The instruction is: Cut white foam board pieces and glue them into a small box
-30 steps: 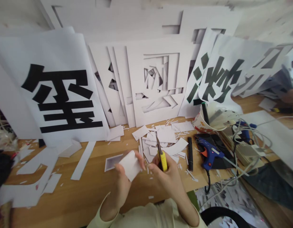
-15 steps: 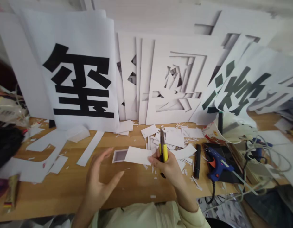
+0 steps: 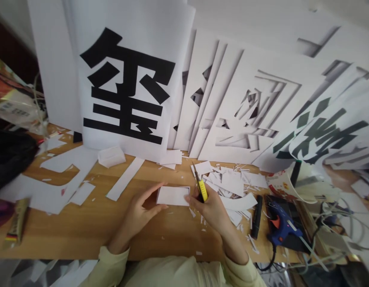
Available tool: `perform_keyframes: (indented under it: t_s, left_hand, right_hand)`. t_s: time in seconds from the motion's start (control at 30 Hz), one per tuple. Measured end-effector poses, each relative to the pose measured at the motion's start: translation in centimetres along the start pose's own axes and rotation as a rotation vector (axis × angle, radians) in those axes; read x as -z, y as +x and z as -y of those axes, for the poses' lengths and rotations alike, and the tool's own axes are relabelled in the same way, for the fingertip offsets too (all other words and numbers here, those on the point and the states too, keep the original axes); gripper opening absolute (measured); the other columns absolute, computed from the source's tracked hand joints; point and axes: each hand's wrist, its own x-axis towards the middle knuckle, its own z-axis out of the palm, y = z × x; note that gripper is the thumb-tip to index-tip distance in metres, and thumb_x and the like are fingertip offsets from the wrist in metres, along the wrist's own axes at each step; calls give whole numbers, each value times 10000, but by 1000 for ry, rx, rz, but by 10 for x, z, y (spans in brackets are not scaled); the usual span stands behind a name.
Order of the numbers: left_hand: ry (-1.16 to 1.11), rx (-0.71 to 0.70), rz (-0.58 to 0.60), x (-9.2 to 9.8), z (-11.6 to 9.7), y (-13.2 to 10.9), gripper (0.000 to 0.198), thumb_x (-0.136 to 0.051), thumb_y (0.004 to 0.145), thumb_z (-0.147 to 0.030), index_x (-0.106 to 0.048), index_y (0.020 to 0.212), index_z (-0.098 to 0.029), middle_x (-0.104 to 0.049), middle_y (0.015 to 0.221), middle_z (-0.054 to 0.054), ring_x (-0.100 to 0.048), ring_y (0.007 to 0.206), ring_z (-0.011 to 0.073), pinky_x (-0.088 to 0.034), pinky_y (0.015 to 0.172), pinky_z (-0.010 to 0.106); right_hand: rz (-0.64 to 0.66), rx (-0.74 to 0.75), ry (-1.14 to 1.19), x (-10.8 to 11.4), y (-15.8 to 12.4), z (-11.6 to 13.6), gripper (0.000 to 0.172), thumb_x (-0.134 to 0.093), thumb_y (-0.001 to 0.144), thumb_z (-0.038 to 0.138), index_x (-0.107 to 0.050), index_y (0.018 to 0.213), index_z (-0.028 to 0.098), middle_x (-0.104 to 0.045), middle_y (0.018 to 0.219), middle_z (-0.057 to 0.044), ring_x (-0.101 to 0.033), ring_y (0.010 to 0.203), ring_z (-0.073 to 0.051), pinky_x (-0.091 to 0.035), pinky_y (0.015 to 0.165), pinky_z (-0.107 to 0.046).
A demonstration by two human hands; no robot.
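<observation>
Card [image 3: 173,196] crosswise from left hand [image 3: 141,207] to right hand [image 3: 210,204]

Its long axis runs from one hand to the other, the short ends facing the hands. It lies over a white frame [image 3: 189,191], whose rim shows along the card's far edge and beside the right hand's fingertips. The left hand stands wide around its end, thumb near, fingers far; I cannot tell whether they press. The right hand holds a yellow cutter [image 3: 203,191], blade pointing away from the body and leaning left, while its thumb touches the card. White offcuts [image 3: 232,180] lie just beyond the right hand; a black marker [image 3: 256,217] lies to its right.
</observation>
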Motion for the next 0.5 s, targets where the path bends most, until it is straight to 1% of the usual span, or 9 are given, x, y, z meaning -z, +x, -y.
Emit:
perform_keyframes:
  t_s: [0.1,0.2,0.33,0.4,0.5]
  left_hand:
    - [-13,13,10,1,4,1,478,-813,842,-415,-707,1298,-324,-739,1350,52,-669,1269,266,-492,1148,470]
    - [-48,34,11,-1,9,-1,449,-812,841,-409,-711,1268,-317,-729,1357,61,-661,1276,267,-500,1141,470]
    - [-105,33,5,-3,9,-1,418,-831,827,-359,-710,1226,-329,-728,1325,44,-661,1258,244,-505,1128,430]
    - [-111,21,-6,-3,7,0,405,-843,814,-333,-717,1199,-335,-729,1294,33,-665,1231,231,-513,1110,407]
    - [-108,12,-9,-3,4,3,395,-856,797,-303,-726,1168,-332,-728,1259,26,-664,1204,219,-524,1080,375]
  right_hand:
    - [-8,2,-56,2,1,4,355,-792,732,424,-484,724,248,-532,636,57,-447,595,-144,-370,591,-291]
    - [-24,-13,-77,3,2,7,352,-793,741,433,-494,725,248,-537,639,54,-457,592,-146,-377,591,-295]
    - [-30,11,1,4,3,6,360,-812,730,426,-500,730,247,-539,663,51,-467,605,-144,-399,600,-294]
    - [-24,-9,53,4,3,5,362,-852,683,413,-554,787,236,-520,659,64,-460,596,-140,-398,588,-287]
    - [7,-56,125,2,1,2,472,-903,604,400,-635,945,214,-514,659,77,-464,572,-137,-392,555,-278]
